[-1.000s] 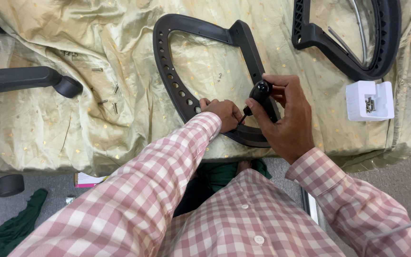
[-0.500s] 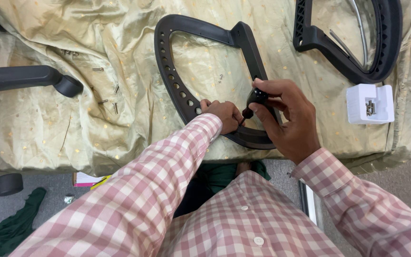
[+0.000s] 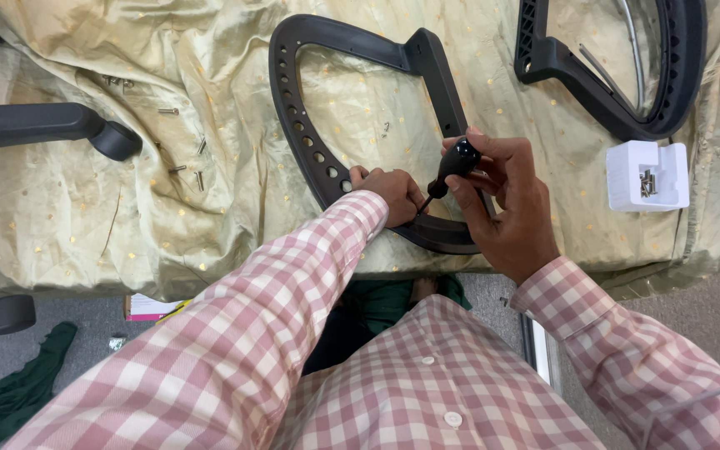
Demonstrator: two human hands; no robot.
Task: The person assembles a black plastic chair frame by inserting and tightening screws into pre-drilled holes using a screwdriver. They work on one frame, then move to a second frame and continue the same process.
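Our right hand (image 3: 506, 208) grips the screwdriver (image 3: 452, 167); left hand (image 3: 393, 193) pinches the stiff, light armrest frame (image 3: 302, 125), centre frame

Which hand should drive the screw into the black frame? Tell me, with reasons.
Right, probably. The right hand already grips the black-handled screwdriver, tip down at the black frame. The left hand is pinching at the tip, steadying it.

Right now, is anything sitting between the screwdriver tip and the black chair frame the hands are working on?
Nothing visible. The right hand holds the screwdriver angled down at the black frame, and the left hand rests right at the tip, hiding the contact point itself.
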